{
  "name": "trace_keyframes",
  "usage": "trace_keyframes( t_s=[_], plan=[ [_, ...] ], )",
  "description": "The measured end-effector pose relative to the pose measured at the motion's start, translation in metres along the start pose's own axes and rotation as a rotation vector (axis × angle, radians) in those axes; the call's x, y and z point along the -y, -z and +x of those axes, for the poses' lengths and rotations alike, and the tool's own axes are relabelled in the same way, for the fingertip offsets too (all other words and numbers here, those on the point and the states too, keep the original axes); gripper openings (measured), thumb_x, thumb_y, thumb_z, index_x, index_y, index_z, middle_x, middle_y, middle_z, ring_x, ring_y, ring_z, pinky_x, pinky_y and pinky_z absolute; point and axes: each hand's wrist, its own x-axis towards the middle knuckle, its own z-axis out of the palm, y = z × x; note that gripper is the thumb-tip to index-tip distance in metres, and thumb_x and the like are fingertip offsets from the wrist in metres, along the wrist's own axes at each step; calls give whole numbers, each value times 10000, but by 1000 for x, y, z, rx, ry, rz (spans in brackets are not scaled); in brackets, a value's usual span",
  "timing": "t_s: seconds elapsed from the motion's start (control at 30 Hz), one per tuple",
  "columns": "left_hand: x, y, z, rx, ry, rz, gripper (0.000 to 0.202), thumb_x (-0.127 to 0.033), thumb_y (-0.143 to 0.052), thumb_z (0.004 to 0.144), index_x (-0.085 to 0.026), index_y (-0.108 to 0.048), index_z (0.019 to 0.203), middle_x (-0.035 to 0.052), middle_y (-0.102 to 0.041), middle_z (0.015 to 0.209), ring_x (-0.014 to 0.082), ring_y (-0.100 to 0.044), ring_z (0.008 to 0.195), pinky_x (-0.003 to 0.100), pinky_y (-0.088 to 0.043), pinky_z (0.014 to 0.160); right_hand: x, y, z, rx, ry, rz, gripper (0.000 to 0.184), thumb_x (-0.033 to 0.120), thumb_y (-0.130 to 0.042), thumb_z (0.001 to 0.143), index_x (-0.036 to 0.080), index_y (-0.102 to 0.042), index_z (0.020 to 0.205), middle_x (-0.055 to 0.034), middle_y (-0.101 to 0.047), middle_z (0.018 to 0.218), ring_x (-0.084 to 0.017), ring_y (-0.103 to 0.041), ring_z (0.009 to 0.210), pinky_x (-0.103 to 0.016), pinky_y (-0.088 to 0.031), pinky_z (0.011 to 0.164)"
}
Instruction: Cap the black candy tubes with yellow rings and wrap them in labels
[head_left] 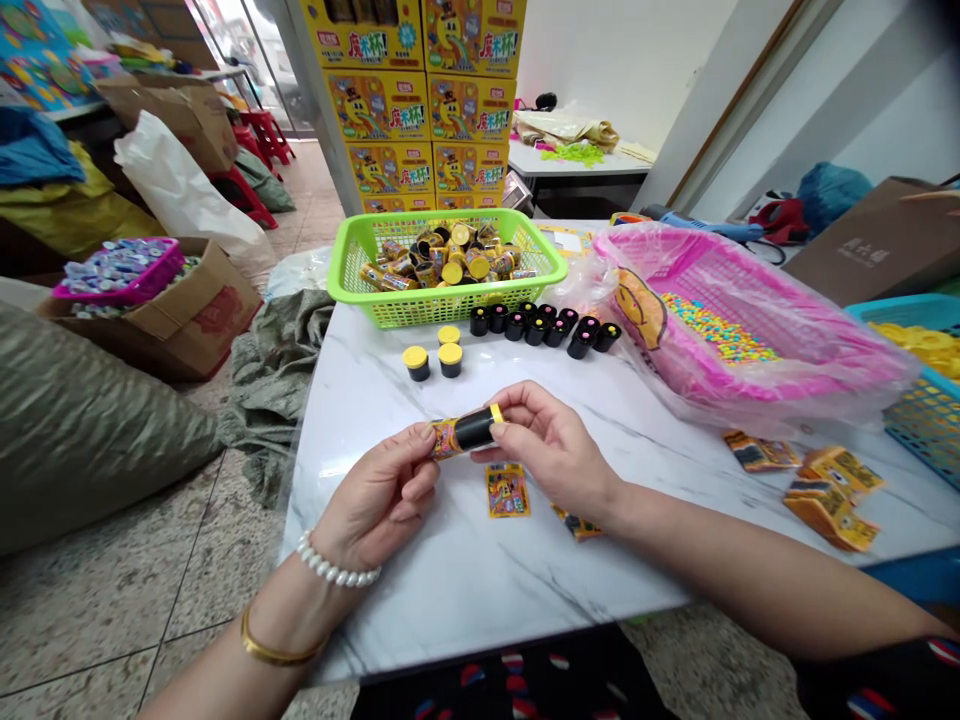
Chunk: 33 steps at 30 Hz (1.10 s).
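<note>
Black cup [476, 430]: up off the tabletop [420, 610], between both hands; looks light, stiff and smooth, so it may slip.
Left hand [397, 480]: pinching the printed wrap [444, 440] at the cup's far end from the lid.
Right hand [551, 440]: holding the cup by its yellow lid [496, 413] end.
Printed wrap: looks thin and bendy; a hard tug might crease or rip it.
Best hold: probably round the hard lid end, with a soft pinch on the wrap.
Flat wrap [508, 490]: lying just below the hands.
Yellow-topped cups [450, 360]: three, standing past the hands; easy to bump.
Green basket [450, 308]: its rim stands behind them.
Open room: left and near side, up to the tabletop's edge.
</note>
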Motion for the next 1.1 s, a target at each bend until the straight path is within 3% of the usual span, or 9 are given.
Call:
trace_keyframes(
  t_s=[0.23,0.47,0.67,0.8,0.97,1.1],
  plan=[
    [-1,1,1,24,-13,-16,68,-171,-660,820,-130,-612,845,-43,-538,601,-10,-261,316,80,-184,265,-9,3,-6,-52,153,-242,212,216,-610,821,216,-516,1010,-45,-671,982,-141,-661,800,-280,-568,699],
    [-1,-3,-2,-37,-56,91,154,-242,-732,761,-114,-663,813,-79,-429,442,-1,-199,318,84,-155,264,-7,3,-9,5,322,-340,266,193,-676,779,238,-547,1008,-49,-661,1091,-181,-658,984,-352,-550,876],
    [2,-6,-6,-119,-175,253,267,-319,-806,708,-103,-683,804,-49,-497,467,5,-304,365,90,-190,312,-5,7,-1,-31,186,-177,258,274,-743,752,213,-560,923,4,-603,848,-124,-599,773,-281,-533,723],
    [4,-7,-7,-207,-355,241,279,-240,-838,682,-139,-690,897,16,-669,786,44,-534,570,103,-395,452,-4,9,0,-16,75,-57,287,289,-770,720,203,-553,887,18,-571,804,-111,-585,710,-275,-530,680],
    [7,-5,-3,-9,-141,210,193,-249,-783,749,-103,-666,793,6,-609,616,32,-454,447,114,-368,400,-1,10,-1,0,76,2,262,264,-776,719,193,-584,882,10,-600,814,-114,-615,718,-271,-537,686],
    [5,-3,1,-21,-128,101,177,-190,-785,723,-87,-676,817,10,-599,651,53,-497,496,111,-360,362,0,13,3,-18,58,139,223,283,-765,745,188,-617,883,6,-636,808,-123,-636,738,-303,-549,750]
  ],
)
